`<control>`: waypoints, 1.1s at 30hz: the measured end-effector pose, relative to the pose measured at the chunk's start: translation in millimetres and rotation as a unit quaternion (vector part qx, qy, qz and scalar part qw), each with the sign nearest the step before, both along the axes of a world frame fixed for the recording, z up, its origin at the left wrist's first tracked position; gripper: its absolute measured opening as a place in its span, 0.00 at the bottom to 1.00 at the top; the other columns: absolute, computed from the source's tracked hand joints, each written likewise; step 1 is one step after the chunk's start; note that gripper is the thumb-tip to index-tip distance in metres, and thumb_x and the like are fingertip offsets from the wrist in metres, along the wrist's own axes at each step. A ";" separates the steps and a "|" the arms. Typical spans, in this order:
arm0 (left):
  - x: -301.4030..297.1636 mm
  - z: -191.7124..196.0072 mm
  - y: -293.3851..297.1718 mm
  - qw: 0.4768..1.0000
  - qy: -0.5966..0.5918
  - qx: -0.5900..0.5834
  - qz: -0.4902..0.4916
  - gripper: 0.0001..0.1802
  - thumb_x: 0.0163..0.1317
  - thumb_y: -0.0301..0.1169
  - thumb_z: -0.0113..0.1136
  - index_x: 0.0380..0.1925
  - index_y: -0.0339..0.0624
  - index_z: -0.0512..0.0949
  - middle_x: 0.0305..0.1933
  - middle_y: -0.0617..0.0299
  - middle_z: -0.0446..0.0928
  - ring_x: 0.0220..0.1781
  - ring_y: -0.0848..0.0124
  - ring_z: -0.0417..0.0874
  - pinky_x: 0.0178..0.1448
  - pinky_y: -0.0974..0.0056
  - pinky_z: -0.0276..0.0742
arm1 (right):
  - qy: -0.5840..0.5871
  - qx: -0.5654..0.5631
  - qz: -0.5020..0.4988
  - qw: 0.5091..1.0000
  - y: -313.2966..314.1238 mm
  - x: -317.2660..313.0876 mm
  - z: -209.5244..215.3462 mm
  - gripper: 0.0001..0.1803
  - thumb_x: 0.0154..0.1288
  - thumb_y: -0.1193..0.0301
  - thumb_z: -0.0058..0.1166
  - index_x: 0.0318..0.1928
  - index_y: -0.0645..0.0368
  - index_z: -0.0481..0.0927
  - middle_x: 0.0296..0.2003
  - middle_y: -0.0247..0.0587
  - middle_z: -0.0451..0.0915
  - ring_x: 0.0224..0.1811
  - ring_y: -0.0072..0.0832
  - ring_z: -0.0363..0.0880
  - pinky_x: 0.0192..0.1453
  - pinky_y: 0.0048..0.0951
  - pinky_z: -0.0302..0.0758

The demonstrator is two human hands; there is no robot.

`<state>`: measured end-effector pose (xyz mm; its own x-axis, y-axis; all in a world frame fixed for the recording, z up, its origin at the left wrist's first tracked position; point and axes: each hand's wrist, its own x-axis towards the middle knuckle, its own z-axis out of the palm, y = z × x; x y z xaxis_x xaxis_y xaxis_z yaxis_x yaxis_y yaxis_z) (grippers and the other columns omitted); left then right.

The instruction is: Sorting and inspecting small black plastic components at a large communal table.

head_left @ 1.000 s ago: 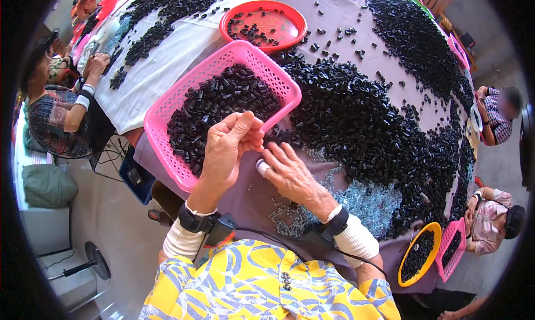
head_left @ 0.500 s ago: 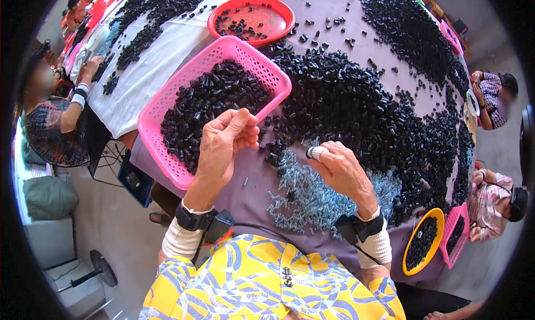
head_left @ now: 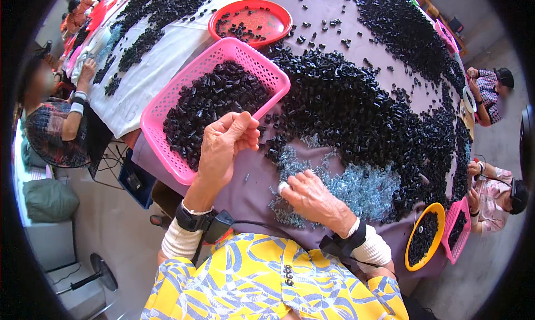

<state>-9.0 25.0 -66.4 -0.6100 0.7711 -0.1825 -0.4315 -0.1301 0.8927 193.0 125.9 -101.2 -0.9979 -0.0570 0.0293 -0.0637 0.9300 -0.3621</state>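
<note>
My left hand (head_left: 225, 150) is closed in front of the right side of a pink perforated basket (head_left: 153, 133), thumb pressed on curled fingers. Whatever it holds, if anything, is hidden. Small black plastic pieces (head_left: 217, 91) fill the basket. My right hand (head_left: 315, 200), with white wrapping on one fingertip, reaches into a heap of small silvery-blue coil springs (head_left: 368, 192); its fingers are drawn together over them and hide what is between them. A large pile of the same black pieces (head_left: 340, 108) lies just beyond the springs. One loose spring (head_left: 247, 177) rests on the cloth by my left wrist.
A red round tray (head_left: 273, 25) with some black pieces stands behind the basket. To the right are a yellow bowl (head_left: 411, 259) and another pink basket (head_left: 450, 253). People (head_left: 496, 200) work along the right side, and another person (head_left: 61, 116) sits at the left.
My right hand has come down and leftward, from above the springs' far edge onto their near left part. The left hand stays in nearly the same place, closed.
</note>
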 end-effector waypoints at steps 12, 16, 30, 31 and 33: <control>9.0 2.7 -4.8 1.000 -0.002 -0.006 -0.025 0.11 0.66 0.36 0.56 0.33 0.39 0.79 0.28 0.63 0.79 0.28 0.75 0.80 0.35 0.69 0.79 | 0.171 -0.020 -0.066 0.983 22.5 -2.7 -0.3 0.09 0.47 0.79 0.54 0.32 0.56 0.73 0.28 0.39 0.73 0.35 0.37 0.76 0.41 0.38 0.71; 13.4 -3.6 -6.8 0.999 0.032 -0.025 -0.031 0.13 0.65 0.38 0.58 0.32 0.38 0.80 0.27 0.65 0.79 0.27 0.79 0.78 0.32 0.72 0.77 | 0.148 -0.061 -0.118 0.980 37.5 -2.1 12.1 0.03 0.49 0.78 0.53 0.26 0.58 0.74 0.23 0.41 0.73 0.31 0.40 0.77 0.37 0.39 0.73; 24.2 -45.7 -18.1 0.947 0.212 -0.158 -0.181 0.10 0.65 0.32 0.59 0.37 0.35 0.80 0.30 0.69 0.78 0.30 0.83 0.74 0.35 0.76 0.71 | 0.007 0.006 -0.052 0.999 -0.2 5.0 -5.1 0.06 0.52 0.78 0.50 0.33 0.57 0.74 0.30 0.41 0.74 0.37 0.35 0.77 0.46 0.36 0.68; 24.0 -47.6 -18.6 0.946 0.212 -0.157 -0.188 0.11 0.64 0.33 0.59 0.38 0.35 0.80 0.30 0.69 0.78 0.31 0.83 0.74 0.36 0.76 0.71 | 0.009 0.008 -0.053 0.999 0.1 4.5 -5.8 0.06 0.52 0.78 0.50 0.33 0.57 0.74 0.30 0.41 0.74 0.37 0.35 0.77 0.46 0.36 0.68; 25.7 -48.5 -17.5 0.946 0.210 -0.159 -0.189 0.11 0.64 0.33 0.59 0.38 0.35 0.80 0.30 0.69 0.78 0.31 0.83 0.74 0.36 0.76 0.72 | 0.005 -0.001 -0.062 0.998 -0.6 6.0 -8.1 0.06 0.52 0.78 0.50 0.33 0.57 0.74 0.31 0.42 0.74 0.37 0.35 0.76 0.46 0.37 0.68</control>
